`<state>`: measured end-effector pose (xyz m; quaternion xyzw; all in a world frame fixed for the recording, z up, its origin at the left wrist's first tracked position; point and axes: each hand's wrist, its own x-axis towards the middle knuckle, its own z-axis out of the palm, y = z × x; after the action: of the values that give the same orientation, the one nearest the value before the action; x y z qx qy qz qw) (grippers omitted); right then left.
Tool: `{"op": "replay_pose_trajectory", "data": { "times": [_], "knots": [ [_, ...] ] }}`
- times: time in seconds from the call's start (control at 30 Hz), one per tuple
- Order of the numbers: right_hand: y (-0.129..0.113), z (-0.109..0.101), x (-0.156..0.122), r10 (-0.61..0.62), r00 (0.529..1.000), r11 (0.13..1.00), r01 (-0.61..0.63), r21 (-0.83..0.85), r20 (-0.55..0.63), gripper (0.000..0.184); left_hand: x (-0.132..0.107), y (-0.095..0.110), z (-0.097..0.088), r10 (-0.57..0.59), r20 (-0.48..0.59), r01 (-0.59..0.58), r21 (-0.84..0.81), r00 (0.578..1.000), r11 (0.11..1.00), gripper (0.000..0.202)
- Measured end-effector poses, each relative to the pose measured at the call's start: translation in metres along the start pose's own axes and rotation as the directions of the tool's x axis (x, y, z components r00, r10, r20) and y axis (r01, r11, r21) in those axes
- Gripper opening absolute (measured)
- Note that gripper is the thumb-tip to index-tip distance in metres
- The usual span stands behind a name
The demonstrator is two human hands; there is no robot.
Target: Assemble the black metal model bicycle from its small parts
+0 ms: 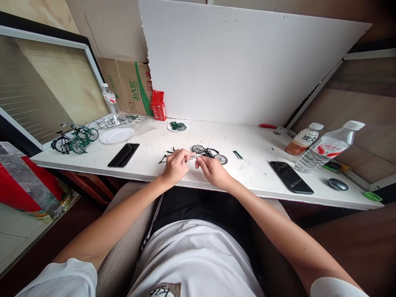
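My left hand (175,165) and my right hand (213,170) meet over the near edge of the white table (253,144). Both pinch a tiny silvery part (193,157) between their fingertips. Just behind the hands lies a small model bicycle (210,153) with two spoked wheels, partly built. A few dark loose pieces (167,156) lie left of my left hand. A short green piece (237,154) rests right of the bicycle.
Finished green model bicycles (76,139) stand far left beside paper plates (116,135) and a black phone (123,155). A plate of green parts (177,126), a red box (159,106) and a carton stand behind. Right: another phone (291,177), two bottles (328,150), a mouse (338,184).
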<state>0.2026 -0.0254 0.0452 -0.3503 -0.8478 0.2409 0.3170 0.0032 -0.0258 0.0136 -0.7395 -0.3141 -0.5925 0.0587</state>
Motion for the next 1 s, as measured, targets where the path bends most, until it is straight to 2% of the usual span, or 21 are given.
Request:
{"op": "replay_pose_trajectory", "data": {
  "times": [0.23,0.43,0.6,0.73,0.8,0.9,1.0],
  "knots": [
    [0.007,0.001,0.003,0.077,0.994,0.956,-0.096,0.277,0.081,0.055,-0.002,-0.001,0.001,-0.008,0.003,0.008,0.009,1.000,1.000,0.034],
    [0.013,0.003,0.004,0.140,0.966,0.816,-0.237,0.527,0.218,0.055,-0.002,-0.002,0.001,0.043,-0.011,-0.042,0.042,0.999,0.998,0.032],
    [0.011,-0.001,0.003,0.133,0.947,0.725,-0.295,0.622,0.294,0.053,-0.002,-0.004,0.001,0.070,-0.012,-0.069,0.054,0.998,0.996,0.032],
    [0.010,-0.004,0.006,0.131,0.937,0.710,-0.316,0.629,0.323,0.051,0.000,-0.008,-0.001,0.086,0.030,-0.087,0.062,0.996,0.994,0.033],
    [0.013,-0.004,0.009,0.127,0.939,0.720,-0.308,0.621,0.319,0.051,0.004,-0.010,-0.003,0.041,0.076,-0.044,0.031,0.996,0.999,0.034],
    [0.018,-0.004,0.012,0.117,0.953,0.756,-0.269,0.596,0.281,0.052,0.010,-0.010,-0.007,-0.113,0.112,0.118,-0.032,0.987,0.993,0.032],
    [0.024,-0.005,0.013,0.147,0.980,0.852,-0.193,0.486,0.132,0.051,0.016,-0.010,-0.008,-0.258,0.103,0.268,-0.100,0.961,0.958,0.029]
  ]
}}
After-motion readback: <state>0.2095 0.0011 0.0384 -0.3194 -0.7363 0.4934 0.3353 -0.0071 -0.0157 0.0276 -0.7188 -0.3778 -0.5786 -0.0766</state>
